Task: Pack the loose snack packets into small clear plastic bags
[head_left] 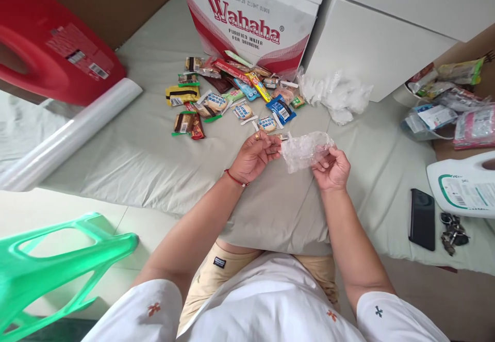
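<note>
- Both our hands pinch one clear plastic bag (305, 150): left hand (255, 156) closed on its left edge, right hand (331, 169) closed on its right.
- Gripped at opposite edges; we judge this holds it stretched, above the grey cloth (154, 156).
- Bag: thin, crinkled, see-through; contents unclear.
- Snack packets (232, 94) lie scattered just beyond, before the Wahaha box (251, 17).

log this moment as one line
left hand: pinching clear plastic bag | right hand: gripping same bag's other side | ahead: snack packets scattered before Wahaha box
</note>
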A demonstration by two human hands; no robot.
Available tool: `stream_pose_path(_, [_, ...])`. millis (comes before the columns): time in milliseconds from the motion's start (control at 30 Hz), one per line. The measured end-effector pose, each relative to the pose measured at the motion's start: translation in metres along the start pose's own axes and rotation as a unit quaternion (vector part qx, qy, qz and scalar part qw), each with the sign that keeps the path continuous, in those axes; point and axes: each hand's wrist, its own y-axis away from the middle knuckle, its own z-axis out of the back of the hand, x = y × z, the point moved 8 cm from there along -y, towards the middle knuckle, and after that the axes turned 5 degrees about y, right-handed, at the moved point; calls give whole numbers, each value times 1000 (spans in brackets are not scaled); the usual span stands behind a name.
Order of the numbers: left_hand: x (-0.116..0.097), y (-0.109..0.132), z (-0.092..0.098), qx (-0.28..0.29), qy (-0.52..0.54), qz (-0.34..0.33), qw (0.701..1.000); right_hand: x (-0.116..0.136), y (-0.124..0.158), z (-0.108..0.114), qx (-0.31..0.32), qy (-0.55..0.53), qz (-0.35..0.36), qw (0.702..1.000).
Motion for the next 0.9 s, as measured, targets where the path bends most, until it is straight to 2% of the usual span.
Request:
stream_pose_path(100, [0,4,1,-6,-26,-11,1000,-1,3,-2,-8,-10,-7,1000])
stream_pose_path(267, [13,7,-4,23,-107,-23,994,-6,7,-13,24,12,-13,1000])
stream_pose_path(467, [10,3,9,-48,-125,-26,991,-2,6,-11,31,26,-5,999])
stream_pose_path(567, [9,3,11,-49,-98,15,994,9,11,-13,24,99,58,993])
stream_pose_path(633, [9,3,14,-58,-74,36,995,23,17,-14,-3,189,152,970])
stream_pose_path(733, [10,5,15,-60,-50,53,996,37,30,-24,-19,337,273,901])
stream_pose_path(833, [13,5,11,-37,-56,74,995,36,41,-43,51,423,323,845])
stream_pose_path(900, [13,6,8,-26,-56,71,996,30,47,-52,98,439,323,833])
